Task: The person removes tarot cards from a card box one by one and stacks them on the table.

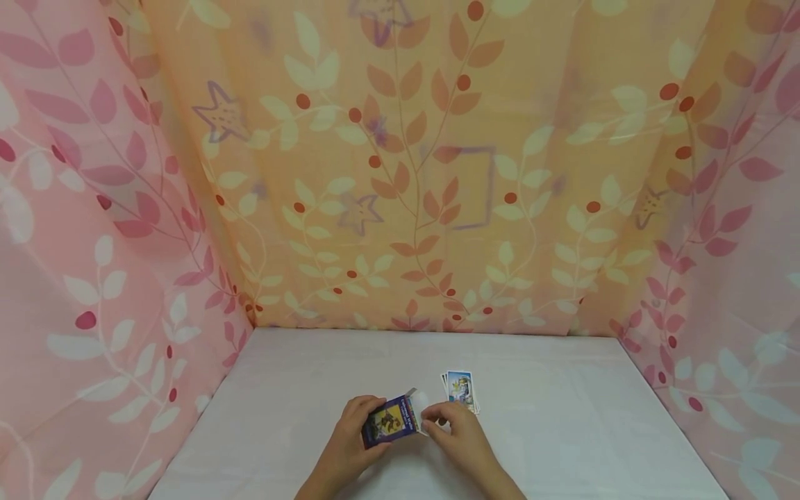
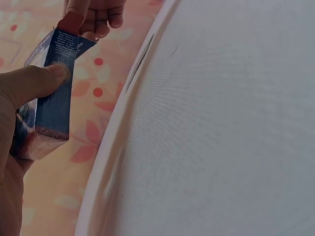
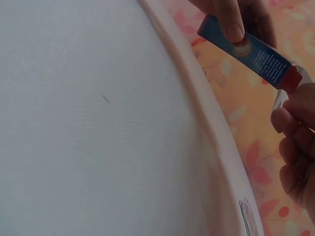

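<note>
A person's left hand (image 1: pixel 346 439) grips a small dark-blue box (image 1: pixel 387 422) over a white table (image 1: pixel 581 430), while the right hand (image 1: pixel 462 436) works at its open end. The box, its front bearing a yellow picture and pale lettering, sits at six o'clock on the table's near side, tilted so that the open end points between two and three o'clock. The left hand comes in from eight o'clock, its fingers wrapped over the far edge and its thumb (image 2: pixel 37 84) pressed on a narrow printed side, as the left wrist view shows. The right hand meets the box from about three o'clock, thumb and forefinger pinching a pale flap (image 3: pixel 278 101) at the opening; the other fingers are curled in. A red tab (image 3: pixel 290 80) stands out from the same end. What is inside the box cannot be made out.

At two o'clock from the box, and at twelve o'clock from the right hand, lies a small stack of cards (image 1: pixel 461 387), slightly fanned, the top one face up with a colourful picture on blue. Behind the table, at twelve o'clock, hangs an orange-yellow curtain (image 1: pixel 412 187) printed with leaves, berries and stars; pink leafy curtains (image 1: pixel 94 264) flank it at ten and two.
</note>
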A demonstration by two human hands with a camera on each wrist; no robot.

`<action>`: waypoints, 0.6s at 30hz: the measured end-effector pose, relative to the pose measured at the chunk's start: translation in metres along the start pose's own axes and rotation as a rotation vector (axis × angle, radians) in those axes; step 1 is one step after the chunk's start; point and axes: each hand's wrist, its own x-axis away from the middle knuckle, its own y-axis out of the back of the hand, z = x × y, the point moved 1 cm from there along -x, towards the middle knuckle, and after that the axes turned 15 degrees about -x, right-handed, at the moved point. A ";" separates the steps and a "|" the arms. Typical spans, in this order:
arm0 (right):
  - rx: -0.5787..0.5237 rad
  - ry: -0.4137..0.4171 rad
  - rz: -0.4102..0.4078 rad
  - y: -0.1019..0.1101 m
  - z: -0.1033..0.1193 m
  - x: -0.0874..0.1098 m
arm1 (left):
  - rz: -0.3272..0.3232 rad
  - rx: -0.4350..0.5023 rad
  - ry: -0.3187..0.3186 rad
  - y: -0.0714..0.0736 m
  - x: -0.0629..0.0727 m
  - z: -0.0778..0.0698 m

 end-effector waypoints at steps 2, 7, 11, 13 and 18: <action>-0.003 0.006 0.009 -0.001 -0.001 0.000 | 0.006 0.004 0.002 0.000 0.000 0.000; -0.018 -0.014 0.036 -0.002 -0.003 0.001 | 0.008 0.006 -0.003 -0.001 0.000 0.000; -0.019 -0.032 0.032 -0.003 -0.002 0.000 | 0.002 0.006 -0.008 -0.001 0.000 -0.001; -0.023 -0.045 0.025 -0.004 -0.002 0.000 | 0.000 0.006 -0.009 0.000 0.000 -0.002; -0.034 -0.056 0.008 -0.005 -0.001 0.000 | 0.000 0.006 -0.015 0.000 0.000 -0.003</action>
